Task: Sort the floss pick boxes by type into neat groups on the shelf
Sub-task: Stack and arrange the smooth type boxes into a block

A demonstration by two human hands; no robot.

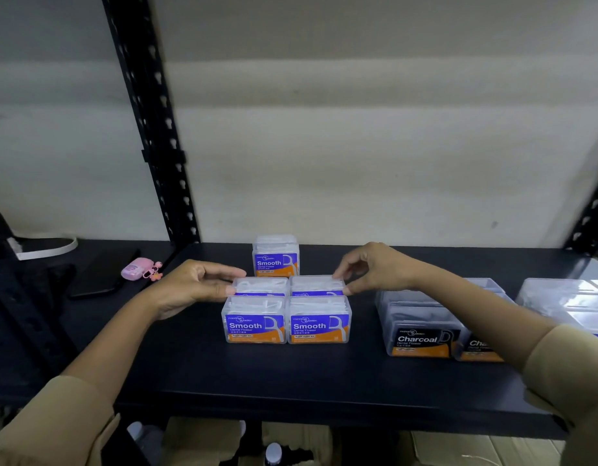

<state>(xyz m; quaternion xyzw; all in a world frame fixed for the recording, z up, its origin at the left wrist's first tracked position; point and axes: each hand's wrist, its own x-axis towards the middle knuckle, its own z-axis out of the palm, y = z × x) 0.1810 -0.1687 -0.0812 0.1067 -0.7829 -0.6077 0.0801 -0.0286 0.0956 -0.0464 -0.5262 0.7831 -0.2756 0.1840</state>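
Observation:
Several clear "Smooth" floss boxes with purple and orange labels stand on the black shelf. Two are in front, two right behind them, and one alone further back. My left hand touches the left side of the back-left box with its fingertips. My right hand pinches the right edge of the back-right box between thumb and fingers. To the right stand dark "Charcoal" boxes, partly hidden by my right forearm.
More clear boxes sit at the far right. A pink case with a charm and a dark flat device lie on the left shelf. Black slotted uprights frame the bay. Cardboard boxes sit below.

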